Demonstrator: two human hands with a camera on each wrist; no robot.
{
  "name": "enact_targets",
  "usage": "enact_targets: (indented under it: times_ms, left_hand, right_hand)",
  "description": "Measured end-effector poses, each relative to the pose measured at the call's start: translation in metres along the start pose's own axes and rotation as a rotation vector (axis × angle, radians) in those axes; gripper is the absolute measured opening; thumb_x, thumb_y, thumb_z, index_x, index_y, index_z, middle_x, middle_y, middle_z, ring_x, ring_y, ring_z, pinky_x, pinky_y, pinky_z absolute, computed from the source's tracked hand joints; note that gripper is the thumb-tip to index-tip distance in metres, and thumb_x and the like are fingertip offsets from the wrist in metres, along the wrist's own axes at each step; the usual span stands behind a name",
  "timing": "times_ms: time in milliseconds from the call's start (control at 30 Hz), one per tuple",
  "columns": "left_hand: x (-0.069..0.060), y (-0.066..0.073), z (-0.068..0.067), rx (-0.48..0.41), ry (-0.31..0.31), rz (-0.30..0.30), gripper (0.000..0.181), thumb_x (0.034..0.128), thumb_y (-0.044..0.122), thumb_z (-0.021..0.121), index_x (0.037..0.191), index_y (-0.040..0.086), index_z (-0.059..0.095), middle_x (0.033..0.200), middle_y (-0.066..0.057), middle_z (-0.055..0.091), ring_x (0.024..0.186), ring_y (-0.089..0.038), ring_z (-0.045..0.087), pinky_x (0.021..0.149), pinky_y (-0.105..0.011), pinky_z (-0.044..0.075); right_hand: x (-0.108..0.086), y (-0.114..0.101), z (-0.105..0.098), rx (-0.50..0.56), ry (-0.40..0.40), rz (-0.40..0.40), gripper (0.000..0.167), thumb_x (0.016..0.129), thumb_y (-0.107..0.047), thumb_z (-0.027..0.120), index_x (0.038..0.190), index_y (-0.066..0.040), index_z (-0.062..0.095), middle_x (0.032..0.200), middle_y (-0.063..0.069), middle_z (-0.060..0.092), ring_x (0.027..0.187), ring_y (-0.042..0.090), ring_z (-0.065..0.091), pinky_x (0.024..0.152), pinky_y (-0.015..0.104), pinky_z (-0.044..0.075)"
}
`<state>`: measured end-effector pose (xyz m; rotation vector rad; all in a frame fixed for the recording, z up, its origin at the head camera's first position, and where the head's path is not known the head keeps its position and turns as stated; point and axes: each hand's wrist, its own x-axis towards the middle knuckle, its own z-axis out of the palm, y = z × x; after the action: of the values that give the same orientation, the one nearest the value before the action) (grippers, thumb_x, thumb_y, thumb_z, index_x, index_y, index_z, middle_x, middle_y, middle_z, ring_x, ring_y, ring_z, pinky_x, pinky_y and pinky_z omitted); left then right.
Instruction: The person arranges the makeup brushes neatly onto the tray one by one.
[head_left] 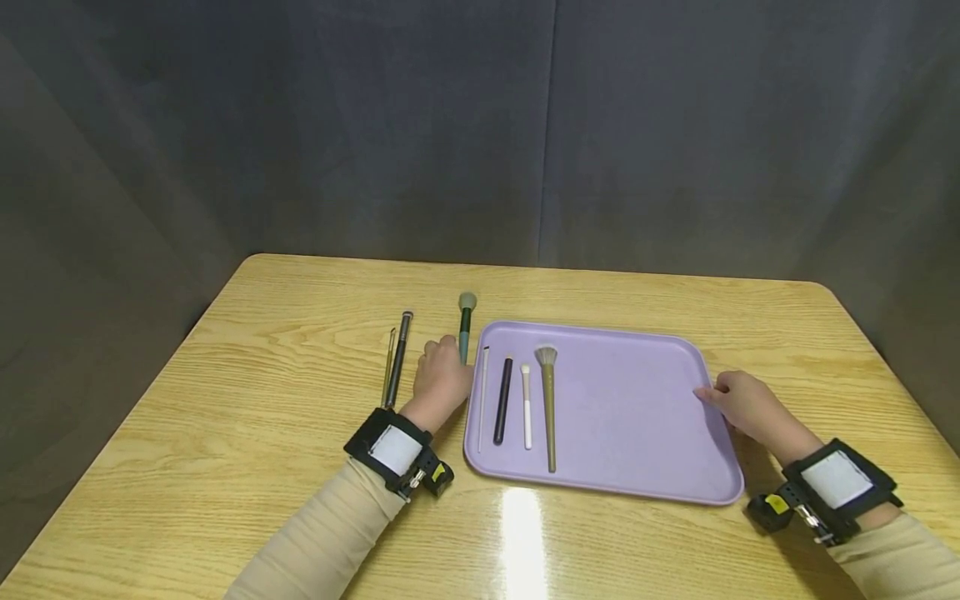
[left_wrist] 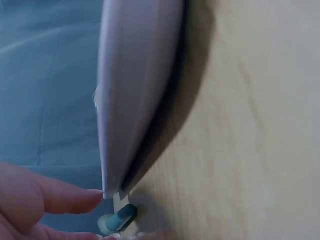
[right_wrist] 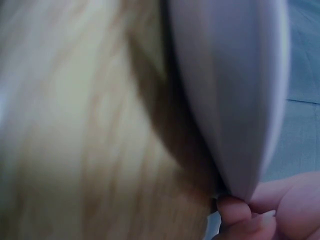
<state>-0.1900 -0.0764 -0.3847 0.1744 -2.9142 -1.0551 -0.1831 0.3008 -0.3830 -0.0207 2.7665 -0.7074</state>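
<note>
The right hand (head_left: 750,406) grips the right rim of a lilac tray (head_left: 630,400), thumb over the edge and fingers (right_wrist: 248,227) curled beneath it. Beside the tray's left rim is the left hand (head_left: 442,377). In the left wrist view its thumb (left_wrist: 70,200) is straight, its tip at the rim, with the other fingers apart from it. Through that gap shows a green-handled makeup brush (head_left: 466,321), lying on the table; the hand hides its near end in the head view. On the tray lie several brushes, including a fan-shaped olive brush (head_left: 549,400) and a white-handled one (head_left: 527,408).
Left of the left hand, a dark-handled brush (head_left: 400,358) and a thin gold-handled one (head_left: 388,367) lie on the wooden table (head_left: 285,350). Inside the tray are also a dark brush (head_left: 503,400) and a slim white one (head_left: 483,400). A grey curtain (head_left: 450,133) hangs behind.
</note>
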Motion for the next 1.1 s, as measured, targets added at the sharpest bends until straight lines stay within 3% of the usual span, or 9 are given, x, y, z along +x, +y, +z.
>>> enact_targets:
  times_ms: [267,633,1100]
  left_hand:
    - [0.007,-0.004,0.0,-0.035,-0.054,0.0,0.019,0.0908,0.005,0.062,0.098,-0.011,0.056,0.087,-0.019,0.048,0.08,-0.035,0.053,0.068,-0.044,0.047]
    - [0.019,-0.002,0.001,0.059,-0.071,-0.022,0.023,0.0911,0.013,0.063,0.094,-0.01,0.057,0.087,-0.019,0.05,0.078,-0.034,0.056,0.066,-0.042,0.049]
    - [0.034,-0.002,0.004,0.078,-0.073,-0.063,0.038,0.0944,0.021,0.062,0.111,-0.013,0.054,0.101,-0.025,0.051,0.087,-0.037,0.057,0.073,-0.044,0.051]
  right_hand:
    - [0.0,-0.001,0.0,0.005,-0.01,0.012,0.028,0.101,-0.015,0.051,0.08,0.002,0.047,0.067,0.007,0.044,0.061,0.02,0.046,0.053,0.032,0.04]
    - [0.001,-0.001,-0.001,0.0,0.001,-0.011,0.029,0.101,-0.016,0.05,0.077,0.001,0.046,0.066,0.007,0.044,0.059,0.019,0.045,0.052,0.032,0.04]
    - [0.003,-0.001,-0.001,-0.004,0.0,-0.012,0.029,0.101,-0.016,0.051,0.079,0.002,0.047,0.066,0.007,0.044,0.06,0.02,0.046,0.052,0.032,0.04]
